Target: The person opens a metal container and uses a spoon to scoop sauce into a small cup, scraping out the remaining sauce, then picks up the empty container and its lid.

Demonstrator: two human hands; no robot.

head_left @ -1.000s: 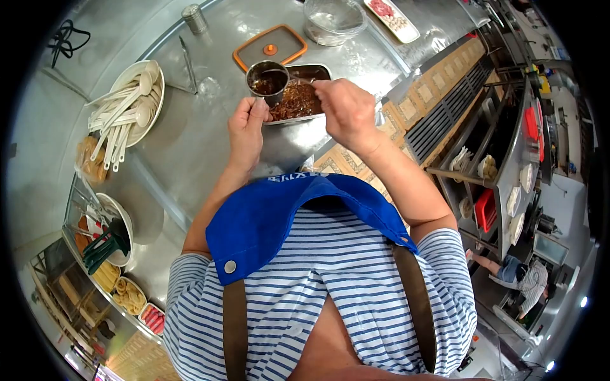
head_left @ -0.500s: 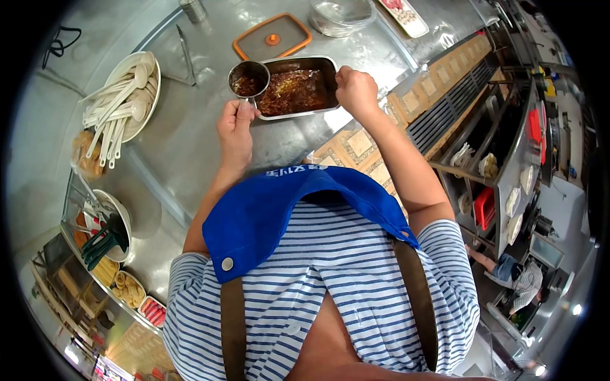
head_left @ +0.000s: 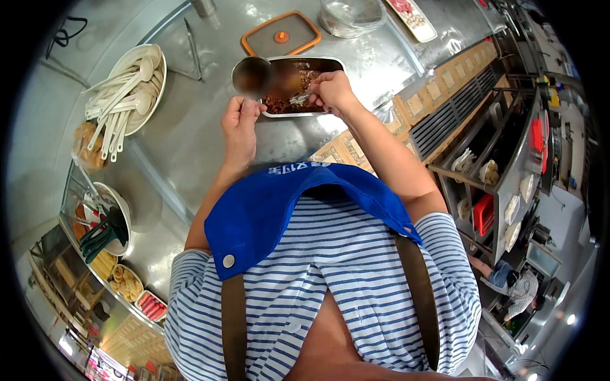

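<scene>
L hand (head_left: 239,130) was clamped on cup (head_left: 251,77), at tin's (head_left: 295,115) 9 o'clock; R hand (head_left: 333,90) pinched a utensil (head_left: 301,99) (type unclear), tip in tin. Prob. best w/ cup level, nr rim, so drips fell inside. Tin, at wearer's 12, held dark chunky mix (head_left: 278,105); cup contents blurred. Lid (head_left: 281,37) lay off at tin's 11; bowl (head_left: 159,95) at 9 held ladles (head_left: 121,98).
</scene>
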